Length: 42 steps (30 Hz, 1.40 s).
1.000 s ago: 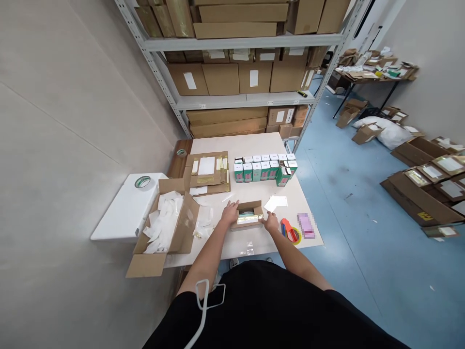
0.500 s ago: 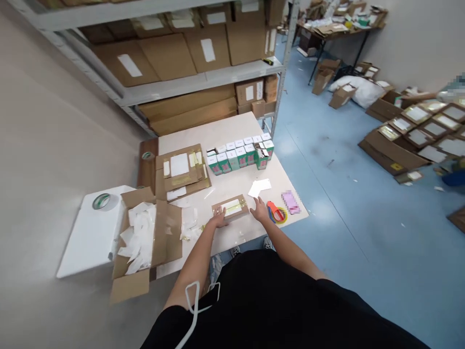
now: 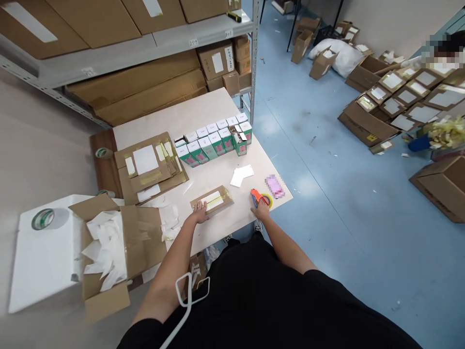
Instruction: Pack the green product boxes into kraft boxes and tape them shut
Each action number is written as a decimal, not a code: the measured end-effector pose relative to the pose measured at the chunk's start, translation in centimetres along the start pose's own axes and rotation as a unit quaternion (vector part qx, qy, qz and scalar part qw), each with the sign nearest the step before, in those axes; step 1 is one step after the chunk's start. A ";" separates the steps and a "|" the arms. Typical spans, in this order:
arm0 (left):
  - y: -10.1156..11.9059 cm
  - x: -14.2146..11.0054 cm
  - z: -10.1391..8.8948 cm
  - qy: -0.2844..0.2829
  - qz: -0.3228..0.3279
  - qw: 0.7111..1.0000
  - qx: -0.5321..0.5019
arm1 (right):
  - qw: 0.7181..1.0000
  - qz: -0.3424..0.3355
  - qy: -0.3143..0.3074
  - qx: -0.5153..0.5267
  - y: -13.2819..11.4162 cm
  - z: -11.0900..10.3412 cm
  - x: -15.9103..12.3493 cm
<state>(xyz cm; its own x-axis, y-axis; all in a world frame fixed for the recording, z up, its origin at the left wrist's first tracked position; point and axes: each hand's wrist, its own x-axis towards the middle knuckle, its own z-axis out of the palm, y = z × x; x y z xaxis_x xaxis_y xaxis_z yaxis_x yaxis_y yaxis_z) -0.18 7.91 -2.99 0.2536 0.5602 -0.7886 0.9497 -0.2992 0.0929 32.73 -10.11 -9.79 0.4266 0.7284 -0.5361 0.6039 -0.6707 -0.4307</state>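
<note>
A small taped cardboard box [image 3: 220, 201] with a white label lies near the front edge of the table. My left hand [image 3: 199, 213] rests on its left end, fingers spread on top. To the right, an orange-handled tape dispenser [image 3: 257, 195] lies with a yellow and blue ring of tape. At its near side is my right hand [image 3: 260, 211], thumb apart from the fingers, fingertips touching the dispenser and nothing lifted. White cards [image 3: 241, 175] lie behind, between the hands. A blurred pink item [image 3: 275, 186] is beside the dispenser.
Green-and-white cartons [image 3: 214, 143] stand in rows at the back. Flattened cardboard [image 3: 125, 186] lies at the left. An open box [image 3: 143, 232] of white paper stands by a white box [image 3: 39, 261] with a tape roll. Shelving [image 3: 152, 53] borders the table; a person is partly visible far right.
My right hand has moved right and toward me, from beside the white cards to the tape dispenser. My left hand stays on the cardboard box. The camera view has shifted.
</note>
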 end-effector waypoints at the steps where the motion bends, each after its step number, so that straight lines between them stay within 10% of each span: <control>1: 0.1 0.0 -0.1 -0.004 0.001 1.000 -0.003 | 1.000 0.007 0.006 -0.007 0.0 0.6 -0.1; 10: 1.7 -2.9 2.1 0.092 -0.016 0.993 -0.070 | 0.995 0.071 -0.051 -0.048 -1.9 -2.4 1.6; 19: 1.7 -4.8 3.5 0.121 0.007 0.989 -0.081 | 0.986 -0.155 -0.011 0.064 -10.3 -5.2 -2.5; 25: 1.1 -4.8 3.8 0.110 0.025 0.989 -0.098 | 0.916 -0.289 -0.164 0.226 -15.7 -3.0 -3.3; 31: 0.0 -5.2 4.2 0.122 0.081 0.971 -0.186 | 0.890 -0.254 -0.221 0.308 -14.7 -0.4 -3.8; 38: 1.4 -7.0 0.4 0.300 0.108 0.846 -0.428 | 0.859 -0.273 -0.246 0.355 -14.6 -1.0 -2.4; 42: 2.5 -7.9 -3.4 0.309 0.167 0.803 -0.481 | 0.861 -0.283 -0.249 0.341 -14.7 -0.8 -2.3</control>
<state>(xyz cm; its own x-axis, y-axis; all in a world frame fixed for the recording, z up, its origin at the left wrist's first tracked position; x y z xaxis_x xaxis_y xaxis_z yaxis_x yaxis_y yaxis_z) 0.80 5.38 5.54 0.2838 0.9383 -0.1974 0.4377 0.0564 0.8973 23.43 -1.87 -1.63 -0.2512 0.9290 -0.2719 0.0112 -0.2781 -0.9605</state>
